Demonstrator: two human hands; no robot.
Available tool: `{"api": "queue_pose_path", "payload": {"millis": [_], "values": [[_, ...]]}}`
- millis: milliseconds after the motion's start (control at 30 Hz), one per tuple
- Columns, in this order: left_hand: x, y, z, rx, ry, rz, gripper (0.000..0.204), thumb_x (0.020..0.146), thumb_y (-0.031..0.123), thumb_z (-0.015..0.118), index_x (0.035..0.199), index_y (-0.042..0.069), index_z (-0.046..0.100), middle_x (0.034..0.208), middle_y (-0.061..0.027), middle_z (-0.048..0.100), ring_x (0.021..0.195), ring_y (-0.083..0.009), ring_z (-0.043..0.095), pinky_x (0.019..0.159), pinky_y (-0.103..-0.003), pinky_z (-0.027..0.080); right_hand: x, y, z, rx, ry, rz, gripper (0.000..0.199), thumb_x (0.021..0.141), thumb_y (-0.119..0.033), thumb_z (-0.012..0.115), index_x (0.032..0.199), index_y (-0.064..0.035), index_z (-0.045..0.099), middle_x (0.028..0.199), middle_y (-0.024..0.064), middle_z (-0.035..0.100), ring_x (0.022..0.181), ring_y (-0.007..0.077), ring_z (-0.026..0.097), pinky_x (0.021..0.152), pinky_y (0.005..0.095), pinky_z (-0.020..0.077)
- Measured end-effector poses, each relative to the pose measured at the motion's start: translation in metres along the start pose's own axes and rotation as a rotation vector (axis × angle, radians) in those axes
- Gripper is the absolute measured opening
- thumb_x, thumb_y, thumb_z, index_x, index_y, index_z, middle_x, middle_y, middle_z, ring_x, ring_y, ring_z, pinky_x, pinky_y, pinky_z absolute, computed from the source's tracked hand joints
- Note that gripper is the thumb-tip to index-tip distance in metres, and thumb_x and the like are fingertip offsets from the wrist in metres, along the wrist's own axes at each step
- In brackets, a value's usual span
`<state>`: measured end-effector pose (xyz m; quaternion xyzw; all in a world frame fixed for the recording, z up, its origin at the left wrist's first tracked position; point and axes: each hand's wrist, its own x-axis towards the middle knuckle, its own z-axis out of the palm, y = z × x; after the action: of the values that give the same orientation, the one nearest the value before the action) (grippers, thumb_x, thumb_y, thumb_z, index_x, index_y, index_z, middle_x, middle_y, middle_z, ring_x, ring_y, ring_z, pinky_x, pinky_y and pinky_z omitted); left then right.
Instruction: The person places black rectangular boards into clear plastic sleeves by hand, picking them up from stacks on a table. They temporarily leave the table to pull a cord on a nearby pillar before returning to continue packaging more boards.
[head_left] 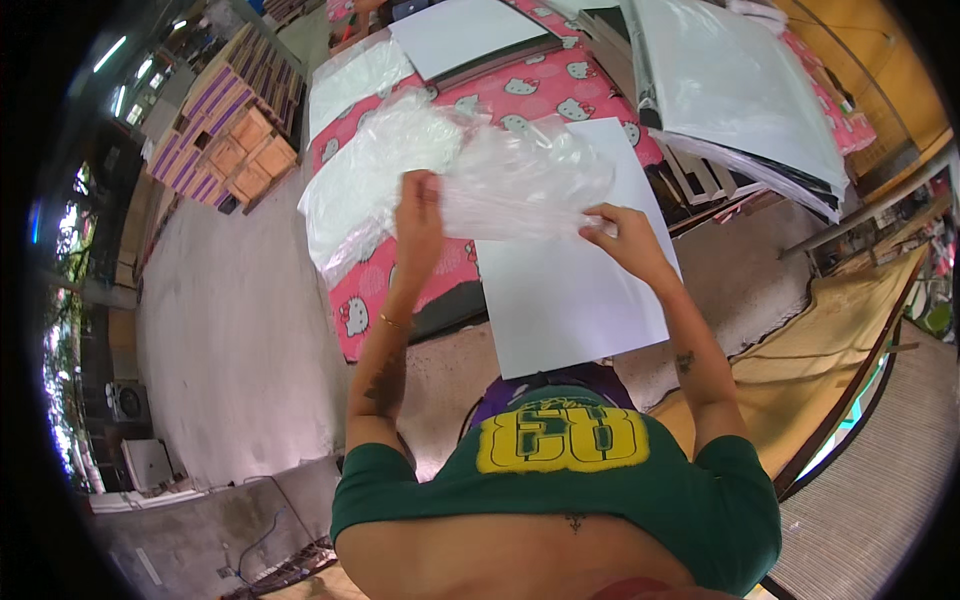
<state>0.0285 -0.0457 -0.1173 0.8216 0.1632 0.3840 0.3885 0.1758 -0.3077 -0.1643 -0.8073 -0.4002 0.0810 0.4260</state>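
Between my two hands stretches a crinkled, clear plastic film [520, 195], its near edge drawn fairly straight. My left hand [420, 220], slightly blurred, is closed on the film's left part. At its right end, the fingers of my right hand [628, 238] pinch the edge. Beneath the film lies a large white board [575, 310], partly covered by it and reaching past the table's near edge toward my body. More clear plastic [350, 210] is spread in a loose heap to the left of my left hand.
A pink cartoon-print cloth [355, 315] covers the table. Farther back lies a stack of white boards [475, 35]. Plastic-wrapped boards [740, 90] overhang at the right. Stacked cartons [225, 125] stand on the floor at the left, and a yellowish sheet [840, 350] hangs at the right.
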Motion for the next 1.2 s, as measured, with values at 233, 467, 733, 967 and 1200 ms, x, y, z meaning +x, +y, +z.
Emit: {"api": "queue_pose_path", "payload": {"millis": [233,467,733,967,1200], "values": [[-0.040,-0.100,-0.053,0.358,-0.235,-0.233,0.023,0.089,0.020,0.056,0.101,0.001,0.055,0.086,-0.0193,0.063,0.081,-0.0387,0.059,0.070,-0.044,0.045,-0.025,0.041,0.003,0.540,-0.340,0.092,0.034,0.080,-0.032,0.068,0.092,0.0004,0.066,0.075,0.0044,0.064,0.070,0.0103,0.055,0.068,0.0269,0.0454],[-0.078,-0.073,-0.007,0.441,-0.111,0.102,0.036,0.080,0.016,0.063,0.114,0.005,0.057,0.105,-0.0163,0.059,0.097,-0.0357,0.054,0.084,-0.045,0.042,-0.045,0.026,0.050,0.221,-0.555,0.293,0.042,0.080,-0.037,0.067,0.096,0.0021,0.066,0.086,0.0137,0.066,0.084,0.0165,0.060,0.077,0.0293,0.0473],[-0.046,-0.117,0.056,0.596,-0.576,0.127,0.020,0.085,0.020,0.059,0.101,0.008,0.059,0.091,-0.0152,0.062,0.083,-0.0342,0.059,0.075,-0.046,0.043,-0.044,-0.009,0.067,0.283,-1.035,0.033,0.074,0.076,-0.046,0.069,0.128,0.0024,0.048,0.124,0.0161,0.055,0.117,0.0238,0.051,0.096,0.0333,0.0411],[0.001,-0.060,0.062,0.034,-0.331,0.181,0.014,0.089,0.013,0.055,0.101,0.008,0.058,0.083,-0.0143,0.062,0.075,-0.0303,0.060,0.064,-0.040,0.045,-0.035,0.031,0.087,0.705,-0.075,0.685,0.076,0.082,-0.042,0.065,0.137,0.0028,0.036,0.132,0.0165,0.044,0.120,0.0257,0.043,0.095,0.0359,0.0378],[0.009,0.004,0.055,0.220,0.380,0.492,0.029,0.087,0.019,0.061,0.110,0.003,0.058,0.085,-0.0142,0.062,0.068,-0.0262,0.060,0.063,-0.035,0.047,-0.038,0.018,0.094,1.035,-0.089,0.678,0.035,0.086,-0.021,0.064,0.113,-0.0013,0.056,0.101,0.0062,0.062,0.094,0.0166,0.059,0.084,0.0327,0.0454]]}}
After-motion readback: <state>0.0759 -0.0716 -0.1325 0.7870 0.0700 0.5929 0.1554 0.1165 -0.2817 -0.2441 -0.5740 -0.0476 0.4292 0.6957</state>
